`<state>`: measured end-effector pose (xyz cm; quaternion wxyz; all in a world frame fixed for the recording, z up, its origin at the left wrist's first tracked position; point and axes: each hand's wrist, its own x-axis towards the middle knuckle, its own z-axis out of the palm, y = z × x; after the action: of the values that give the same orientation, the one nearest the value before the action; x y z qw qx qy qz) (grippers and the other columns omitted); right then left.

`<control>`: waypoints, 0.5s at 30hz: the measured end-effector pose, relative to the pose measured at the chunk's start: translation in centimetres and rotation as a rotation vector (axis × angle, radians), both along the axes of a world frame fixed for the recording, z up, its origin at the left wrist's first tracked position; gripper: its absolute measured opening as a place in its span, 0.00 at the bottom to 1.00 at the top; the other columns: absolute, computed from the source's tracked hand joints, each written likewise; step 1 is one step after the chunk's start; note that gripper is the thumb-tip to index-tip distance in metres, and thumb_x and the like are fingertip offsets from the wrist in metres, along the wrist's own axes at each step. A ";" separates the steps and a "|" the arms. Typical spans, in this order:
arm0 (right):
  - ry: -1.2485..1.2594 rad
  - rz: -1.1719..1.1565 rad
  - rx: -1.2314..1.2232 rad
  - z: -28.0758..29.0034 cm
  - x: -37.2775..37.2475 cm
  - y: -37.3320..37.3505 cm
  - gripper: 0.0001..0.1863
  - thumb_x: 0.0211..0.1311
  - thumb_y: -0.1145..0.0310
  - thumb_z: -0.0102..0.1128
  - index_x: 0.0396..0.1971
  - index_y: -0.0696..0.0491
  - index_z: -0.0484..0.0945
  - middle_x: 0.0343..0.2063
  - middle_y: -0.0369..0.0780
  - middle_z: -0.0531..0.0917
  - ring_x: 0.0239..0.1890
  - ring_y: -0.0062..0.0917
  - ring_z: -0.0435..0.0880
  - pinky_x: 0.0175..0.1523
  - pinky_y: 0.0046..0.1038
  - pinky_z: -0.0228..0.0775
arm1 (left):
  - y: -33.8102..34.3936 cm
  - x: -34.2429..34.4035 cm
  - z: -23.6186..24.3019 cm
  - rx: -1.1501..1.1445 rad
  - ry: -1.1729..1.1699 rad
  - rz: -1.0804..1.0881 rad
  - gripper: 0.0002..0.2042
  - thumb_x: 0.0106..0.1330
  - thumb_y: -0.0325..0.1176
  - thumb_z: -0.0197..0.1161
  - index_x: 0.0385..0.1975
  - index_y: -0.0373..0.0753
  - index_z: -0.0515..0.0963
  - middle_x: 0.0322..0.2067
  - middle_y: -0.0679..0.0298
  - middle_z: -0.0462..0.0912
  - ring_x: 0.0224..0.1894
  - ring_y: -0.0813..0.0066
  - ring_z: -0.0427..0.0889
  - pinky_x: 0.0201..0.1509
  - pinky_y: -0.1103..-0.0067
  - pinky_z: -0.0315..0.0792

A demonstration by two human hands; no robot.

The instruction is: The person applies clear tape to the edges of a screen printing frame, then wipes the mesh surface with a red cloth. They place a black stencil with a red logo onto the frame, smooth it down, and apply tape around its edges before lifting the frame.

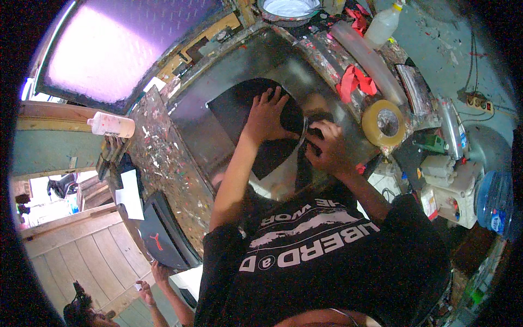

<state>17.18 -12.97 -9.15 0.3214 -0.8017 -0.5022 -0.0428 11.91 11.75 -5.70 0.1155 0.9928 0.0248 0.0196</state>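
Observation:
A flat black piece [231, 106] with a rounded far edge and straighter sides lies on a dark, glossy plate [283, 61] in front of me. Pressed onto it is my left hand [266, 115], fingers spread, thumb pointing toward the rounded right edge. At that edge my right hand [328, 146] has its fingers curled and pinched together. A thin pale line curves along the edge between the two hands. Whatever lies inside the right fingers is hidden and dark.
Right of the plate lie a roll of tape [388, 123], red scraps [355, 84] and a clear bottle [383, 26]. A basin [289, 10] stands at the far side. A pinkish bottle [111, 126] sits left, near a framed screen [117, 49]. Another person's hands [147, 291] are lower left, beside black panels [163, 231].

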 end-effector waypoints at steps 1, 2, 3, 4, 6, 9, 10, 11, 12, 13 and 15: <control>-0.022 0.065 0.025 -0.5 0.1 -0.2 0.18 0.50 0.62 0.67 0.44 0.47 0.86 0.56 0.44 0.77 0.62 0.47 0.72 0.67 0.51 0.59 | 0.1 0.0 0.0 0.003 0.007 0.000 0.62 0.33 0.74 0.76 0.70 0.40 0.68 0.74 0.48 0.62 0.75 0.44 0.59 0.75 0.47 0.55; -0.044 0.131 0.050 -1.2 0.3 -0.4 0.18 0.50 0.62 0.67 0.43 0.48 0.86 0.56 0.44 0.77 0.62 0.47 0.72 0.67 0.51 0.59 | 0.1 0.0 0.0 0.003 0.011 -0.001 0.62 0.33 0.74 0.75 0.70 0.40 0.68 0.74 0.48 0.62 0.75 0.44 0.59 0.75 0.47 0.55; -0.069 0.197 0.075 -1.1 0.4 -0.3 0.18 0.50 0.62 0.67 0.43 0.48 0.86 0.56 0.44 0.77 0.62 0.47 0.72 0.67 0.51 0.59 | 0.1 0.0 -0.1 0.004 0.012 0.000 0.62 0.33 0.74 0.75 0.70 0.40 0.68 0.74 0.48 0.62 0.75 0.44 0.59 0.75 0.47 0.55; -0.064 0.184 0.071 -1.1 0.4 -0.3 0.18 0.50 0.62 0.67 0.43 0.48 0.86 0.56 0.44 0.77 0.63 0.47 0.72 0.68 0.51 0.59 | 0.2 0.0 -0.2 0.005 0.014 0.000 0.62 0.33 0.74 0.75 0.70 0.40 0.68 0.74 0.48 0.62 0.75 0.44 0.59 0.75 0.47 0.55; -0.058 0.156 0.062 -0.6 0.3 -0.2 0.17 0.50 0.63 0.67 0.42 0.49 0.86 0.56 0.44 0.77 0.64 0.47 0.71 0.68 0.50 0.59 | 0.2 0.2 -0.4 -0.006 0.019 -0.010 0.62 0.34 0.75 0.74 0.70 0.39 0.67 0.74 0.48 0.61 0.75 0.44 0.59 0.75 0.47 0.55; -0.006 -0.013 0.031 -0.8 0.4 0.1 0.17 0.51 0.64 0.67 0.43 0.51 0.86 0.56 0.43 0.77 0.64 0.47 0.70 0.70 0.49 0.58 | 0.2 0.3 -0.5 -0.004 0.020 -0.014 0.61 0.35 0.74 0.74 0.70 0.39 0.68 0.74 0.48 0.61 0.75 0.44 0.58 0.75 0.48 0.54; 0.005 -0.024 0.058 -0.7 0.4 0.2 0.17 0.51 0.64 0.66 0.43 0.51 0.86 0.56 0.43 0.77 0.64 0.47 0.70 0.70 0.48 0.58 | 0.3 0.2 -0.7 0.001 0.021 -0.011 0.61 0.35 0.74 0.74 0.70 0.39 0.68 0.74 0.48 0.61 0.75 0.44 0.58 0.75 0.48 0.54; 0.015 -0.035 0.084 -0.5 0.4 0.3 0.17 0.52 0.65 0.66 0.43 0.51 0.85 0.56 0.43 0.77 0.64 0.47 0.70 0.69 0.48 0.58 | 0.3 0.0 -0.8 0.005 0.022 -0.007 0.60 0.35 0.74 0.74 0.70 0.39 0.68 0.74 0.49 0.61 0.75 0.44 0.58 0.76 0.48 0.54; 0.022 -0.046 0.108 -0.2 0.6 0.3 0.17 0.52 0.65 0.66 0.43 0.52 0.85 0.56 0.43 0.77 0.64 0.47 0.70 0.69 0.47 0.58 | 0.3 0.1 -0.8 0.008 0.018 -0.004 0.60 0.36 0.74 0.75 0.70 0.40 0.69 0.74 0.49 0.61 0.76 0.45 0.58 0.76 0.48 0.54; 0.021 -0.053 0.149 -0.1 0.8 0.4 0.17 0.52 0.66 0.65 0.44 0.52 0.85 0.55 0.43 0.77 0.63 0.46 0.70 0.69 0.47 0.58 | 0.3 0.1 -0.7 0.010 0.015 0.000 0.60 0.36 0.73 0.75 0.69 0.40 0.69 0.74 0.49 0.60 0.76 0.45 0.58 0.76 0.49 0.54; 0.023 -0.063 0.228 0.0 1.4 0.8 0.17 0.52 0.68 0.65 0.44 0.52 0.85 0.54 0.43 0.78 0.61 0.45 0.71 0.69 0.46 0.59 | 0.4 0.3 -0.6 -0.006 0.012 0.005 0.58 0.37 0.72 0.75 0.69 0.40 0.69 0.74 0.50 0.61 0.75 0.45 0.58 0.76 0.49 0.53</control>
<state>18.56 -12.15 -9.19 0.4148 -0.7757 -0.4649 -0.1008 12.17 12.20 -6.34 0.1185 0.9925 0.0282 0.0137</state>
